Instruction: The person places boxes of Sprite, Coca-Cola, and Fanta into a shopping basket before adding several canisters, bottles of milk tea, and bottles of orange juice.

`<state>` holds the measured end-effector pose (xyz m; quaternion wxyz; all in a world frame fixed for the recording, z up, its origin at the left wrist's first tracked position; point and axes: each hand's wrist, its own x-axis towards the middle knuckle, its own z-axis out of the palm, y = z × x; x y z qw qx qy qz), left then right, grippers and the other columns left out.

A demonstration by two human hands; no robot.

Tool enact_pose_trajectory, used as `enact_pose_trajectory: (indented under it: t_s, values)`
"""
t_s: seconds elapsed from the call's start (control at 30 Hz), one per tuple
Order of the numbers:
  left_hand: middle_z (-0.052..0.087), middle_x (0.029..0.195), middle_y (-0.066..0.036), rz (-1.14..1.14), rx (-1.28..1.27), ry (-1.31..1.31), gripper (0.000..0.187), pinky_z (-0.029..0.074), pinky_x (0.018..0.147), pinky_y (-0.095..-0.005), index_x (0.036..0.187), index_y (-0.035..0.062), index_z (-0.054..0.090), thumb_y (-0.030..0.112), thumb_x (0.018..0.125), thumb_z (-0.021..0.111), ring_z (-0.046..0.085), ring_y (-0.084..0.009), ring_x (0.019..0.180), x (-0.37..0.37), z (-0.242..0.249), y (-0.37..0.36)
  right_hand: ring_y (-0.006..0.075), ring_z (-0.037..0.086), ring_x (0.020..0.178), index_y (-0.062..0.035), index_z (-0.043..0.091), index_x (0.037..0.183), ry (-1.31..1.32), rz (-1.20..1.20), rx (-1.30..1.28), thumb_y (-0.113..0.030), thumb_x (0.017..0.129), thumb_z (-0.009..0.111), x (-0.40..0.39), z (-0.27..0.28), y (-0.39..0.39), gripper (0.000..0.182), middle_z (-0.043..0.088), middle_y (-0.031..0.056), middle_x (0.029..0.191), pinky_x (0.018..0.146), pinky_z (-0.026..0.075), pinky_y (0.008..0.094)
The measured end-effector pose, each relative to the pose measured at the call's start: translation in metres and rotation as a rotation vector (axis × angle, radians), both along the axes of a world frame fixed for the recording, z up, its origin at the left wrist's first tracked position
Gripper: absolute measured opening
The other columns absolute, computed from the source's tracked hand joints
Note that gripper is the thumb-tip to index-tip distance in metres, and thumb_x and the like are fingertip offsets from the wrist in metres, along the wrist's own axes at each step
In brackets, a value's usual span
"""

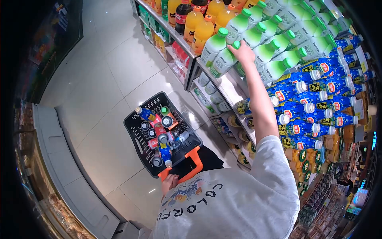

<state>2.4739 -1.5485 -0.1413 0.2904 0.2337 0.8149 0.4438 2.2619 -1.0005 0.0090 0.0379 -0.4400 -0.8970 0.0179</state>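
My right hand reaches over the shelf at the upper right, its fingers closed round the green cap of a white-and-green bottle. This bottle stands in the front row, next to similar bottles. Near the lower middle, my left hand is wrapped round the orange handle of a black basket. Inside the basket are several drinks, among them a blue bottle, a red-labelled bottle and a clear bottle.
Orange juice bottles and dark cola bottles stand left of the green-capped ones. Blue bottles fill the shelf at right. Lower shelves hold more goods. A grey ledge runs along the left, beyond the tiled floor.
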Motion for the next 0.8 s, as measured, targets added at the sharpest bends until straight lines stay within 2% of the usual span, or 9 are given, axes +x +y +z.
enact_pose_trajectory:
  t_s: [0.03,0.23,0.4,0.5,0.67,0.73,0.8]
  values:
    - [0.060,0.081,-0.011,0.021,-0.015,0.013,0.025,0.047,0.062,-0.0375,0.086,0.0073,0.063,0.025,0.090,0.046,0.060,-0.0302,0.073,-0.001,0.003,0.002,0.0308,0.063,0.087,-0.0077,0.049,0.112,0.018,0.026,0.056,-0.059,0.070,0.060,0.001,-0.006,0.005,0.067,0.065,0.0151,0.092,0.072,0.050,0.0421]
    - [0.061,0.078,-0.010,0.143,-0.119,0.027,0.023,0.047,0.061,-0.0372,0.084,0.0084,0.064,0.024,0.088,0.047,0.060,-0.0301,0.070,0.007,0.005,0.007,0.0347,0.062,0.083,-0.0079,0.055,0.102,0.259,0.053,0.139,-0.049,0.067,0.065,0.014,-0.021,0.008,0.054,0.064,0.0183,0.086,0.069,0.049,0.0435]
    - [0.060,0.074,-0.009,0.153,-0.146,0.072,0.020,0.047,0.059,-0.0372,0.083,0.0080,0.063,0.022,0.087,0.049,0.060,-0.0285,0.067,0.006,0.013,0.008,0.0377,0.062,0.075,-0.0080,0.059,0.096,0.354,0.062,0.231,-0.047,0.066,0.066,0.036,-0.027,0.001,0.050,0.064,0.0196,0.078,0.066,0.048,0.0458]
    - [0.060,0.074,-0.009,0.168,-0.153,0.084,0.018,0.047,0.059,-0.0357,0.082,0.0080,0.064,0.020,0.085,0.051,0.060,-0.0272,0.068,0.006,0.012,0.010,0.0360,0.062,0.069,-0.0076,0.061,0.092,0.480,0.145,0.330,-0.044,0.066,0.068,0.046,-0.023,-0.009,0.046,0.064,0.0180,0.072,0.062,0.049,0.0437]
    - [0.060,0.074,-0.008,0.187,-0.154,0.088,0.016,0.048,0.059,-0.0341,0.080,0.0082,0.064,0.020,0.084,0.053,0.060,-0.0259,0.067,0.007,0.015,0.009,0.0311,0.062,0.060,-0.0055,0.062,0.084,0.648,0.265,0.453,-0.037,0.063,0.074,0.064,0.029,-0.050,0.039,0.062,0.0144,0.065,0.055,0.048,0.0380]
    - [0.060,0.074,-0.007,0.182,-0.141,0.110,0.015,0.048,0.058,-0.0340,0.080,0.0088,0.064,0.020,0.083,0.054,0.060,-0.0252,0.067,0.007,0.014,0.009,0.0287,0.061,0.057,-0.0049,0.061,0.083,0.716,0.378,0.356,-0.031,0.063,0.075,0.070,0.057,-0.078,0.036,0.062,0.0126,0.064,0.054,0.047,0.0347]
    - [0.060,0.074,-0.007,0.175,-0.139,0.126,0.014,0.048,0.058,-0.0338,0.080,0.0094,0.064,0.020,0.082,0.055,0.060,-0.0245,0.067,0.008,0.011,0.007,0.0224,0.059,0.055,-0.0030,0.059,0.082,0.731,0.455,0.256,-0.025,0.063,0.076,0.070,0.074,-0.104,0.033,0.060,0.0099,0.063,0.054,0.047,0.0308]
